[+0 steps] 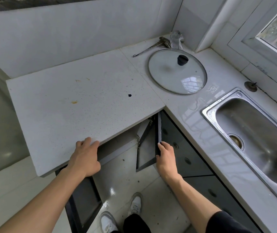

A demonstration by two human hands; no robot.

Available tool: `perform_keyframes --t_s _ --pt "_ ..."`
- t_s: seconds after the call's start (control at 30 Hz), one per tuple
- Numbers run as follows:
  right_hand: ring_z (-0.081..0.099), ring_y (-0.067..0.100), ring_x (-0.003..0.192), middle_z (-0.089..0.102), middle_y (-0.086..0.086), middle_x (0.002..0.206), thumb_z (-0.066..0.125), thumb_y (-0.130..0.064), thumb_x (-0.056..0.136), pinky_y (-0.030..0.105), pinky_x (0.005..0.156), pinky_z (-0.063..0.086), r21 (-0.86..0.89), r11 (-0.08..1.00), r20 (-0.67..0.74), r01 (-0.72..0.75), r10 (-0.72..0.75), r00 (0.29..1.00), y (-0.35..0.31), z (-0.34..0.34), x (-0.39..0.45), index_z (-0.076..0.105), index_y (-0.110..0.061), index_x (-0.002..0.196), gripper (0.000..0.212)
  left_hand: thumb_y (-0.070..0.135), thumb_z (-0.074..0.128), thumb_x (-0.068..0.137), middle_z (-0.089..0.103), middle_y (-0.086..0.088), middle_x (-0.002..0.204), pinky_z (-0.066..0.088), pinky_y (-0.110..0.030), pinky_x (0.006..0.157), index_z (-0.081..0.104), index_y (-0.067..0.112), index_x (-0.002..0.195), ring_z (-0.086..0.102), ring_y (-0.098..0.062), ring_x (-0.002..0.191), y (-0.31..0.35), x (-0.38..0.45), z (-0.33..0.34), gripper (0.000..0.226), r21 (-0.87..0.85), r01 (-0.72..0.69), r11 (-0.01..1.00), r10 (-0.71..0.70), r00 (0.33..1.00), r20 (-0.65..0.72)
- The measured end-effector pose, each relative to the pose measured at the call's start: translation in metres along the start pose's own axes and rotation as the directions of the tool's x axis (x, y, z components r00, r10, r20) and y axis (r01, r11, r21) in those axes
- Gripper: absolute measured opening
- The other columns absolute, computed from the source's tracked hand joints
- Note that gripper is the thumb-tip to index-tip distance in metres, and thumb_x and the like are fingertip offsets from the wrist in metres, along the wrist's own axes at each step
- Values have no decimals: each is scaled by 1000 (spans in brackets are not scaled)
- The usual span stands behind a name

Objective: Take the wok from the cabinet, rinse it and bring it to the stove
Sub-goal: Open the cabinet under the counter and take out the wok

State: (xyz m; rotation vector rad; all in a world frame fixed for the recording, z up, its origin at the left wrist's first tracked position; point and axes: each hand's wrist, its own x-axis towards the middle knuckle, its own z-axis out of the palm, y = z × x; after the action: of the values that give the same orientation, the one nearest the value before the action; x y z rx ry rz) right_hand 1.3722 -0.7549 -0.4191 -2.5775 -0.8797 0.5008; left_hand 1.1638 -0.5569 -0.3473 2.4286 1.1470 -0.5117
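- Two shoes (122, 214) (white, on the floor tiles) lie nearest, below the sink (258, 145) level and left of it, with dark trousers above them.
- Two bare forearms reach up from there.
- The left hand (84, 158) rests on the counter (70, 101) edge, well left of the sink, fingers bent over the rim and holding nothing I can see.
- The right hand (165, 158) grips the edge of one open cabinet door (148, 148), just left of the sink's near corner.
- A second dark door (84, 199) hangs open further left, under the left arm.
- One glass lid (176, 73) with a black knob lies flat on the counter behind the sink's left end.
- One metal ladle (151, 46) and one crumpled plastic bag (177, 39) lie beyond the lid, in the wall corner.
- The wok is not visible; the cabinet interior is hidden.
- No legible writing anywhere.
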Motion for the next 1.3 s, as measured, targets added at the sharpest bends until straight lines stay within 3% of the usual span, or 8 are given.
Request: perform_keyframes --t_s 0.33,0.67,0.77,0.97,1.3 --pt "38 24 125 48 7 144 45 28 74 32 110 34 -58 998 -105 -25 19 994 30 -21 8 49 -4 139 72 13 56 78 21 -4 151 44 -31 95 27 22 146 23 -29 133 1 0 -2 75 28 12 1000 -13 1000 13" --pt "41 23 121 49 5 146 43 28 75 30 105 39 -115 992 -123 -58 43 991 64 -38 26 48 -8 141 75 19 57 80 18 -4 154 43 -33 97 24 22 147 22 -30 134 3 2 0 75 74 11 997 -12 1000 8" --pt "39 26 117 50 4 141 47 20 75 33 97 42 -165 986 -94 -34 19 995 62 -38 25 49 -7 138 68 20 57 80 18 -5 154 42 -34 98 24 22 147 23 -31 133 3 3 1 75 79 9 997 -10 1000 8" --pt "23 28 129 29 12 146 54 0 81 34 106 37 -169 982 -34 -80 76 997 56 -34 22 38 -1 136 58 23 58 79 19 -5 154 44 -35 97 24 22 148 24 -31 134 3 3 1 76 81 15 997 -15 1000 3" --pt "30 32 126 37 14 141 55 -29 91 39 107 33 -275 957 53 -86 105 993 53 -51 30 40 -4 128 46 19 58 78 16 -4 156 43 -36 100 22 22 149 20 -31 137 2 -1 3 80 55 18 998 -19 1000 8"
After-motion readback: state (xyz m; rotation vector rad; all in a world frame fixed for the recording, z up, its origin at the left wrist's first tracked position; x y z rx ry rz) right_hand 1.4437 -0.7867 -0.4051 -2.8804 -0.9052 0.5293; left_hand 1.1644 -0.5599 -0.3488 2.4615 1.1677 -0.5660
